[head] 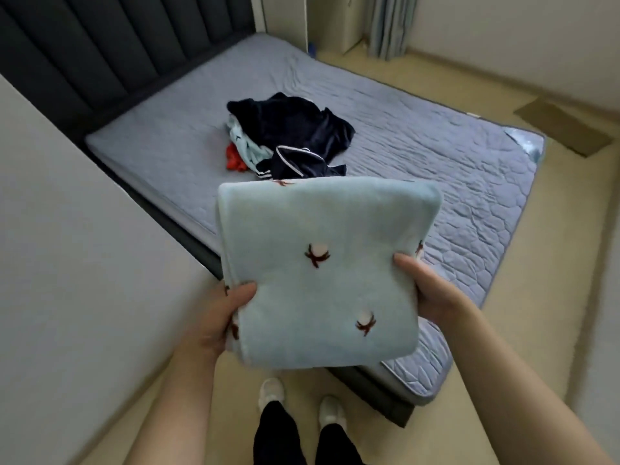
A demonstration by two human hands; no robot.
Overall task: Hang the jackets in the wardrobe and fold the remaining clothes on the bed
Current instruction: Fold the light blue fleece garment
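One bed [436,156]. One folded pale-blue cloth [318,273] is up over the bed's near edge. Two hands grip it, the left hand [228,317] and the right hand [426,290], one on each side.

Near the middle of the bed lies one heap, in which four pieces can be told apart:
- one large navy garment [295,122]
- one smaller navy piece with white piping [298,162]
- one pale-blue piece [246,146]
- one red piece [235,161]

Two white shoes show on the floor, the left shoe [271,394] and the right shoe [330,411]. One cardboard sheet [563,129] lies beyond the bed's far right corner. One curtain [389,25].
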